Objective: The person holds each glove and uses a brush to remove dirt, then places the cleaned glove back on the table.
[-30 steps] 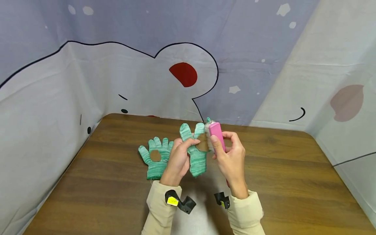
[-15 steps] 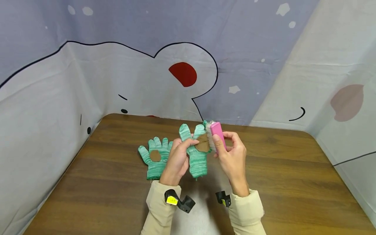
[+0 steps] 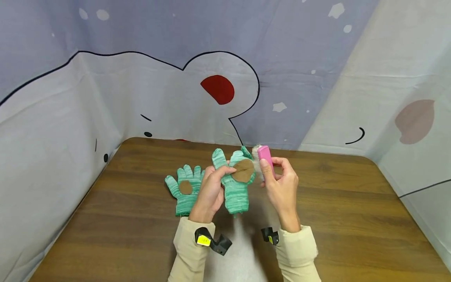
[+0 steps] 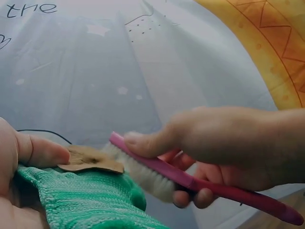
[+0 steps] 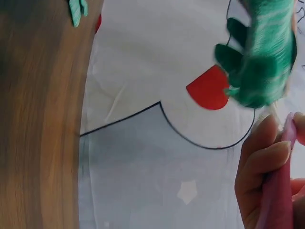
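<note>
My left hand [image 3: 210, 192] pinches a green knitted glove [image 3: 237, 196] above the table, its thumb lying over the edge of a round brown patch [image 3: 243, 170] on the glove. My right hand [image 3: 283, 188] grips a pink brush [image 3: 266, 156] with pale bristles, held just right of the patch. In the left wrist view the bristles [image 4: 147, 179] stand close to the patch's edge; whether they touch it I cannot tell. The right wrist view catches the glove's fingers [image 5: 228, 59] hanging loose and the pink handle [image 5: 279, 200] in the right hand.
A second green glove [image 3: 188, 199] with a similar brown patch lies flat on the wooden table [image 3: 345, 219], left of the left hand and partly covered by it. A printed cloth backdrop [image 3: 148, 90] rises behind the table and along both sides.
The brush and my right hand have shifted right, away from the glove, and more of the brown patch shows. My left hand keeps its hold, with the glove turned slightly.
</note>
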Motion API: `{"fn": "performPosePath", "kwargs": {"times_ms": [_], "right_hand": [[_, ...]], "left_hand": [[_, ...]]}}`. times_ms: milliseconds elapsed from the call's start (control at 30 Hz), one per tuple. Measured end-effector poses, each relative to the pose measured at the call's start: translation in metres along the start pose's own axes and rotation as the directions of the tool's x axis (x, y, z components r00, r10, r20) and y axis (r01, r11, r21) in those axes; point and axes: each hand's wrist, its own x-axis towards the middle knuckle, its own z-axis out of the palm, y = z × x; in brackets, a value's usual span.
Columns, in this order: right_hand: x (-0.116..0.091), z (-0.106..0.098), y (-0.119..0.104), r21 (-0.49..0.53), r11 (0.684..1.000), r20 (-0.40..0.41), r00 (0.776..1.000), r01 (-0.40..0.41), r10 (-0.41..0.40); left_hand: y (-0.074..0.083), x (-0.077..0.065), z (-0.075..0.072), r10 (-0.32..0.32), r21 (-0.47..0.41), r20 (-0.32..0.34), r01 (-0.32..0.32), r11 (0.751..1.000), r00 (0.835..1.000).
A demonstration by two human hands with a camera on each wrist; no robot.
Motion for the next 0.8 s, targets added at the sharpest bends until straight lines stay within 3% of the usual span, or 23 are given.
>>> {"fn": "performPosePath", "kwargs": {"times_ms": [133, 300, 433, 533, 667, 800], "right_hand": [[0.005, -0.012, 0.004, -0.125, 0.990, -0.056, 0.997, -0.060, 0.053], [0.006, -0.024, -0.054, 0.004, 0.973, -0.071, 0.970, -0.232, 0.231], [0.006, -0.023, -0.048, 0.167, 0.962, -0.058, 0.971, -0.218, 0.230], [0.004, -0.020, -0.049, 0.301, 0.931, 0.014, 0.977, -0.209, 0.215], [-0.001, -0.014, -0.067, 0.352, 0.911, 0.107, 0.976, -0.215, 0.189], [-0.005, -0.006, -0.073, 0.297, 0.938, 0.198, 0.972, -0.181, 0.125]], "left_hand": [[0.005, 0.000, -0.001, 0.031, 0.019, -0.041, -0.030, 0.999, 0.999], [0.005, 0.003, -0.001, 0.066, 0.027, -0.066, -0.064, 0.998, 0.996], [0.001, 0.004, -0.002, 0.054, -0.016, -0.051, -0.055, 0.998, 0.997], [0.000, 0.005, -0.002, 0.052, -0.036, -0.027, -0.053, 0.998, 0.998], [0.000, 0.005, -0.003, 0.051, 0.008, -0.052, -0.051, 0.999, 0.997], [-0.001, 0.004, -0.003, 0.041, 0.050, -0.083, -0.037, 0.998, 0.996]]}}
